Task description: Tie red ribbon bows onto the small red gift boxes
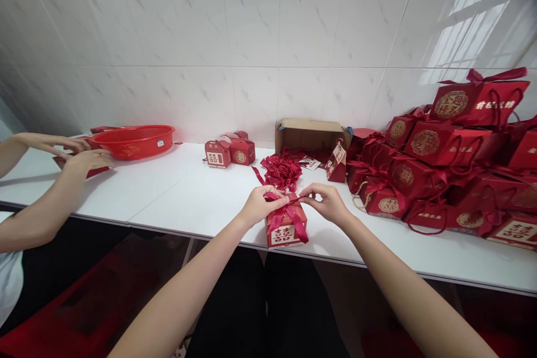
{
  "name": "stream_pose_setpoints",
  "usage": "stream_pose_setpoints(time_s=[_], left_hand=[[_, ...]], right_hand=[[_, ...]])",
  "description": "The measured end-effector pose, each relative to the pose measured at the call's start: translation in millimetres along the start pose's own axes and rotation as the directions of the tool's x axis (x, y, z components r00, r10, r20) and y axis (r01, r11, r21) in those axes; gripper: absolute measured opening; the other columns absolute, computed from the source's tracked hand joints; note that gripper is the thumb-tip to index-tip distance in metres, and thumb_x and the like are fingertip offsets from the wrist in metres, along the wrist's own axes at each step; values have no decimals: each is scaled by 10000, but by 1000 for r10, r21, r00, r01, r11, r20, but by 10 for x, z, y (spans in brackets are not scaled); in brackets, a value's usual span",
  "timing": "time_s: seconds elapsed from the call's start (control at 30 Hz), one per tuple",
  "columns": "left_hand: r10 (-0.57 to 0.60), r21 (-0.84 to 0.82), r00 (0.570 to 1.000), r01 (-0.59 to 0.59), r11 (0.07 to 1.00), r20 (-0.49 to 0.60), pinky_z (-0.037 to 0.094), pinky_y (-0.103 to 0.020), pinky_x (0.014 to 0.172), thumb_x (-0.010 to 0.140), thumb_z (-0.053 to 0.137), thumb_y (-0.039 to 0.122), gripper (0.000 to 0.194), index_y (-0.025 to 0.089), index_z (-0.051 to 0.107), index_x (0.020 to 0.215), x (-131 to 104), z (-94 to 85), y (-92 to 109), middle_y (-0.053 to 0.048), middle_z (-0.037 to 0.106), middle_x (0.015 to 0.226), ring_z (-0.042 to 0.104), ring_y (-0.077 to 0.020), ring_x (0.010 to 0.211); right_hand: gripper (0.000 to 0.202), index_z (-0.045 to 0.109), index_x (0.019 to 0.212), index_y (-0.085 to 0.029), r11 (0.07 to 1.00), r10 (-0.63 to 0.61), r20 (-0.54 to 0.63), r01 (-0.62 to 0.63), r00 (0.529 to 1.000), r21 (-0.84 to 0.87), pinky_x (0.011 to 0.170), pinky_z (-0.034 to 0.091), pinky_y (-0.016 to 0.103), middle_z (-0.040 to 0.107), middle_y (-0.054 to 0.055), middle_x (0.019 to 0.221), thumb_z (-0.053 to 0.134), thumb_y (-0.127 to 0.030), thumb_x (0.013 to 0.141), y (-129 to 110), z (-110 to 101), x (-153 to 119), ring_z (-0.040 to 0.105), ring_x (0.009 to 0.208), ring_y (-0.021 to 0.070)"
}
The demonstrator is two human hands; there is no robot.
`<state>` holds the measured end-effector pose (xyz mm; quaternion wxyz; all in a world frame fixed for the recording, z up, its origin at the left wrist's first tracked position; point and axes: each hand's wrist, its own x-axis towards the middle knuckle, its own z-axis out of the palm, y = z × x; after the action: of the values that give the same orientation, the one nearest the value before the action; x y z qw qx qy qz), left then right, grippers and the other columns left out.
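White tiled wall (251, 39) across the whole upper half of the frame, large glossy tiles with faint grey veining and thin grout lines. Window reflection (474, 28) in the upper right, bright panes crossed by bars. Long white table (168, 190) running from left edge to right edge, seam left of centre. Dark floor and red shapes (84, 302) below, lower left.

Both hands' fingers (280, 197) on ribbon (289, 218) atop red box (287, 233).
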<state>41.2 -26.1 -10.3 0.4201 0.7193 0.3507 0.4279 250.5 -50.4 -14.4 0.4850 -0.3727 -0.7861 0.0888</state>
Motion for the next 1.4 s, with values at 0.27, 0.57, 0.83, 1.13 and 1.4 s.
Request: stream_pose_setpoints(time_s=[0.27, 0.57, 0.83, 1.13, 1.4], left_hand=[[84, 219, 996, -74, 973, -37, 484, -333, 788, 632, 723, 360, 195, 170, 684, 648, -59, 24, 36, -68, 676, 829, 627, -210, 844], [15, 119, 998, -7, 993, -66, 489, -316, 706, 623, 730, 412, 293, 158, 585, 632, -89, 51, -17, -57, 660, 779, 621, -190, 747], [48, -39, 980, -57, 998, -194, 446, -356, 883, 834, 508, 420, 382, 236, 403, 1152, -116, -110, -179, -92, 617, 1123, 572, -197, 1059], [-54, 833, 984, 173, 525, -171, 326, -502, 949, 837, 429, 400, 398, 137, 524, 1120, -190, -479, -762, -162, 560, 1206, 453, -343, 1149], [-93, 874, 978, 211, 437, -189, 345, -440, 954, 843, 382, 418, 431, 147, 505, 1155, -134, -481, -741, -133, 567, 1209, 468, -292, 1157]], right_hand=[[184, 679, 705, -186, 998, 44, -22, -43, 999, 46, 608, 483, 277, 697, 44, 693, 653, -359, 763, 70, -42, -27, 638, 643, 165], [212, 639, 698, -190, 999, 39, 6, -39, 999, -32, 600, 459, 270, 659, 36, 681, 623, -382, 786, 19, -53, -39, 595, 632, 155], [1040, 136, 1443, -267, 879, 26, 378, -201, 926, 433, 1087, 216, 456, 270, 135, 1464, 511, -774, 616, 235, -149, -201, 253, 1354, 255], [1166, -118, 1442, -236, 896, 139, 459, -309, 877, 319, 1108, 192, 401, 116, 146, 1508, 740, -334, 659, 114, 218, -535, 198, 1375, 243], [1107, 134, 1430, -237, 913, 354, 65, -360, 933, 193, 994, 363, 455, 442, 128, 1277, 800, -349, 553, -5, -255, -652, 481, 1144, 282]])
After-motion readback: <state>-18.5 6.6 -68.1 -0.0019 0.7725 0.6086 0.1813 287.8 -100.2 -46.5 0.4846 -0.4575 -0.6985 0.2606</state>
